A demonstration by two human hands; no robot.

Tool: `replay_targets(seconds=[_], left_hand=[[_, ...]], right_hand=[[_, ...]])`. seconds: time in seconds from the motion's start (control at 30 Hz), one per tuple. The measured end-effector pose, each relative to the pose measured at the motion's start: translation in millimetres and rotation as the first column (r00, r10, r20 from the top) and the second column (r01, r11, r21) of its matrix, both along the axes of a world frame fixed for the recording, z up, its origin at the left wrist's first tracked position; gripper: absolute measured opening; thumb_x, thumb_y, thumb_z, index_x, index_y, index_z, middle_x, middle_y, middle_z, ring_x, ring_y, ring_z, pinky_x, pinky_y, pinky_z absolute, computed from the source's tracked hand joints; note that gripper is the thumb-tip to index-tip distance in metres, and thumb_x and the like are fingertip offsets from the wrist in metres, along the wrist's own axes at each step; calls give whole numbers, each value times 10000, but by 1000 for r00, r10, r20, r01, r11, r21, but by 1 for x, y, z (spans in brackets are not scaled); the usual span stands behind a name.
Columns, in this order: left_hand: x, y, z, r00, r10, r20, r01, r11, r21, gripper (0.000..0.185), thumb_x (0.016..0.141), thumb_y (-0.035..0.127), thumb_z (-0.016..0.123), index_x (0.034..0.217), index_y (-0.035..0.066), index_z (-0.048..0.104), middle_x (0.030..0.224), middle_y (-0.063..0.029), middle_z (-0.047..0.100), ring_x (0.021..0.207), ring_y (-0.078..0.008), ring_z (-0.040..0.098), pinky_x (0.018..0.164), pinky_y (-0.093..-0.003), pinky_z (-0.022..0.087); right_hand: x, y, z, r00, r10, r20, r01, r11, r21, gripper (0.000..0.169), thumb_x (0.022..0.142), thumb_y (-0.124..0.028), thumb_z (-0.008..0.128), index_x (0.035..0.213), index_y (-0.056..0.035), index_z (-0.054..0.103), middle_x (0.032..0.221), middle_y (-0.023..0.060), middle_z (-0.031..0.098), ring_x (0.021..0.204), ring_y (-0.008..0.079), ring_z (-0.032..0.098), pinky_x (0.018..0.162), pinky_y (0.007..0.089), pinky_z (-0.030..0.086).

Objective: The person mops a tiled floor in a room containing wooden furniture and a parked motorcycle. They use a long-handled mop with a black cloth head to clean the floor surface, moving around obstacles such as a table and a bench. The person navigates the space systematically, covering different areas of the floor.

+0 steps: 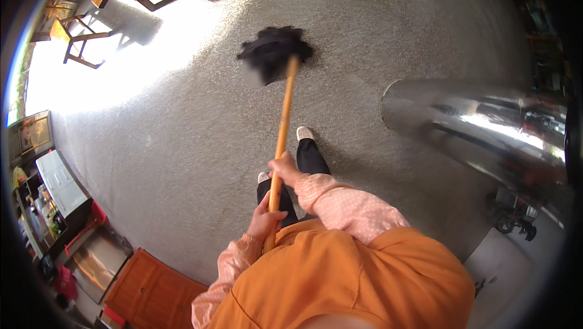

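A wooden mop handle runs from my body up the view to a dark mop head, which lies spread on the grey floor. My left hand grips the handle near its upper end, close to my orange top. Further down the shaft, my right hand is closed around it. A blurred pale patch shows at the mop head's lower left edge. My feet, in light shoes, stand on either side of the handle's line.
A shiny metal column rises from the floor at the right. Wooden stools stand at the upper left in bright light. A white fridge, shelves with bottles and a reddish wooden cabinet line the left and lower left.
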State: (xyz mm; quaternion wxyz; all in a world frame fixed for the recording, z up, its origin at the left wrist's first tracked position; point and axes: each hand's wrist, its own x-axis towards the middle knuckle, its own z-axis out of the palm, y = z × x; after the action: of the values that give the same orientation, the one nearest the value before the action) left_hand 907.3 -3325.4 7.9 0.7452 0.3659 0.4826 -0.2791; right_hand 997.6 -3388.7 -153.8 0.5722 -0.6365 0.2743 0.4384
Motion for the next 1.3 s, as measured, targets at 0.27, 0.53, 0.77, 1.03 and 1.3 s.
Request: replay_targets(seconds=[0.27,0.53,0.77,1.03,1.3], left_hand=[[118,-73,-56,887,-412,208,431,901,-55,780,704,20,636,1385,209,307,624,-14,459,430,-118,463,384,-251,381],[142,-65,-58,952,-273,141,307,851,-426,723,779,44,597,1400,242,283,642,-17,466,431,-99,448,394,-231,391],[131,4,-60,939,-279,203,328,903,-277,756,731,56,642,1395,165,298,636,-15,488,429,-107,463,381,-256,382],[108,158,-33,967,22,252,52,958,-281,732,784,-6,555,1417,170,232,596,-11,446,415,-98,445,387,-243,385],[-9,260,2,846,526,91,-508,846,-160,775,757,-51,532,1419,200,216,592,-29,445,403,-127,443,393,-262,396]], right_hand=[[110,-139,-27,940,-324,-104,321,946,-49,130,713,-39,603,745,7,485,586,78,509,446,198,535,414,318,464],[130,-160,-35,870,-481,-110,460,871,-171,174,690,-1,603,790,-6,460,622,92,487,460,206,499,425,325,466],[135,-93,-35,870,-476,-127,458,877,-149,181,692,7,581,777,-27,425,613,80,442,447,205,471,392,341,425],[142,99,-35,975,-202,-97,198,979,-48,152,731,-21,589,751,-39,440,594,70,460,447,186,486,380,335,430],[32,310,-20,913,408,-30,-403,909,108,161,704,-74,599,754,35,490,603,91,529,454,203,573,361,338,450]])
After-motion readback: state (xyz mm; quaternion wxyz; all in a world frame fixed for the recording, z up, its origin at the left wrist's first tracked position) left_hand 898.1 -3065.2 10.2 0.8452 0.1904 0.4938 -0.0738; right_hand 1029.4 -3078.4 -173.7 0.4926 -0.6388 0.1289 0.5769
